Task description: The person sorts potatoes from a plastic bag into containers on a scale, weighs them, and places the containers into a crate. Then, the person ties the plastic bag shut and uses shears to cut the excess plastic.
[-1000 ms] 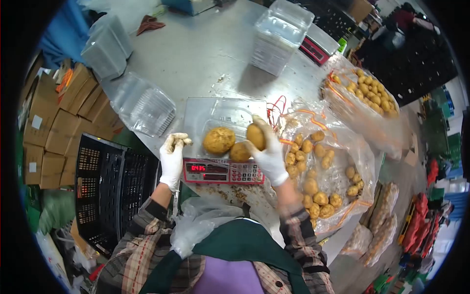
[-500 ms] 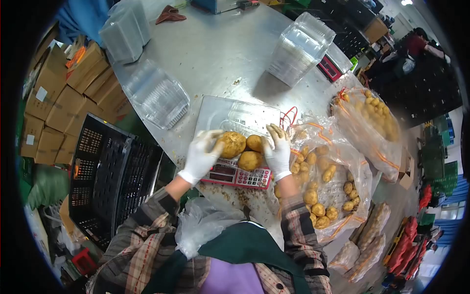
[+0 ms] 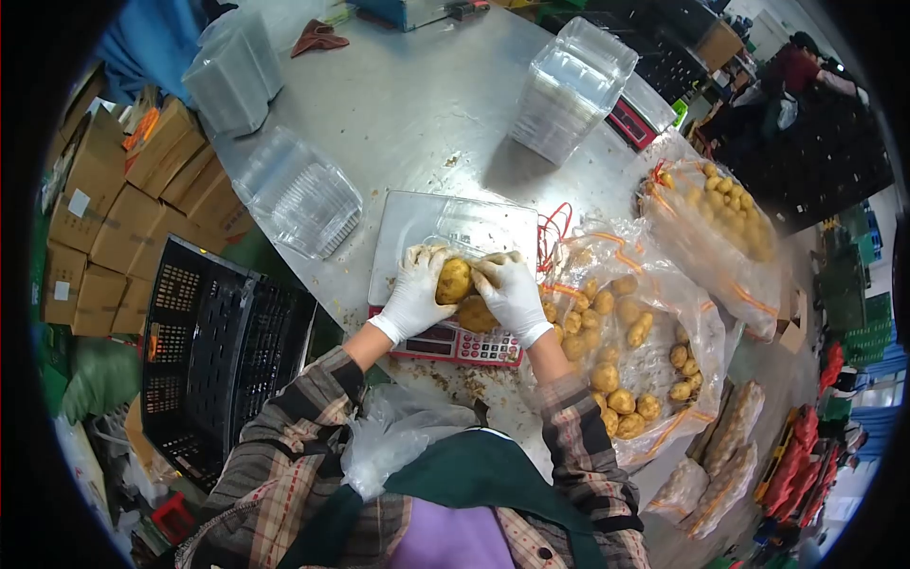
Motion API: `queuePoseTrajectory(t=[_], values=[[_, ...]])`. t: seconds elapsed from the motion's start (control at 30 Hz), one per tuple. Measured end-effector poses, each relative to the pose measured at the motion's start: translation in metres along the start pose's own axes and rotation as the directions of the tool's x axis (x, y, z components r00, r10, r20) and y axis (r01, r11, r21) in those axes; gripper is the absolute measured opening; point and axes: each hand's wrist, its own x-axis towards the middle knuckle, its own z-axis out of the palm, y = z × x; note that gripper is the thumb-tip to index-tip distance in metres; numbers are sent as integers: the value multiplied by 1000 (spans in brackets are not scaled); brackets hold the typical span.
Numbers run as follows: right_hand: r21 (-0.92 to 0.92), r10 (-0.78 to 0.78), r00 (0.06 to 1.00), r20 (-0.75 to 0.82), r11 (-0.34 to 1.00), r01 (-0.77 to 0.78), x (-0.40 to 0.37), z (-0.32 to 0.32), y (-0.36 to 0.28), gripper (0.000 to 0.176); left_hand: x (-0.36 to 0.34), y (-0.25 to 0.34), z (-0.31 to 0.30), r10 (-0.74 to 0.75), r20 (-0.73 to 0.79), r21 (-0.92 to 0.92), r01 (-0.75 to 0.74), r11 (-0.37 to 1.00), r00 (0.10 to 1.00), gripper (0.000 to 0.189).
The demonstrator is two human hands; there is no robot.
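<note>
My gloved left hand [image 3: 417,292] is wrapped round the left side of a large brown potato [image 3: 454,282] above the scale. My gloved right hand [image 3: 509,296] is closed opposite, its fingertips against the potato's right edge; a smaller potato beneath that hand is hidden. Another potato [image 3: 477,316] sits just below, between the two hands, partly covered by the right thumb side. Under them lies the scale's flat metal plate [image 3: 398,223], with a red keypad panel [image 3: 488,347] at its front.
An open plastic bag of potatoes [image 3: 621,400] lies right of the scale, a fuller bag [image 3: 730,223] beyond it. Stacked clear plastic boxes [image 3: 573,90] and nested clear trays [image 3: 299,194] stand on the metal table [image 3: 408,104]. A black crate [image 3: 204,356] is at left.
Both hands have come closer together, and the right has moved left over the small potato, hiding it. The large potato has shifted slightly right and turned in the left hand.
</note>
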Motion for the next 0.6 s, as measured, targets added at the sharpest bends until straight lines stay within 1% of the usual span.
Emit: queuePoseTrajectory(t=[0.07,0.1,0.2,0.3,0.37,0.4,0.43,0.5,0.53,0.6], values=[[114,109,982,152,985,-127,2,-2,-6,27,-2,-2,1,17,5,-14,-17,1000,1000,76],[33,129,970,206,990,-139,5,-7,-12,30,-2,-3,2,22,9,-17,-21,1000,1000,76],[83,194,939,283,971,-225,9,-2,-5,29,-2,-6,0,43,8,-36,-43,998,999,76],[239,362,812,457,830,-505,14,-9,-6,27,-3,-6,-1,59,7,-49,-59,997,998,74],[39,279,890,360,949,-313,16,-12,-20,25,-4,-6,-1,61,-10,-76,-62,995,998,74],[-73,227,921,316,974,-215,17,-13,-25,24,-3,-6,-1,61,-27,-102,-64,993,998,73],[22,213,951,226,975,-223,12,-6,-20,22,-4,-6,0,59,-45,-129,-65,990,997,73],[210,199,979,34,957,-202,4,11,-8,20,-5,-6,0,61,-26,-119,-64,991,998,73],[344,264,964,8,905,-251,4,12,-3,21,-4,-7,0,59,-20,-112,-61,992,998,73],[593,401,916,-2,738,-322,0,5,8,23,-3,-6,-2,32,61,-11,-32,999,998,72]])
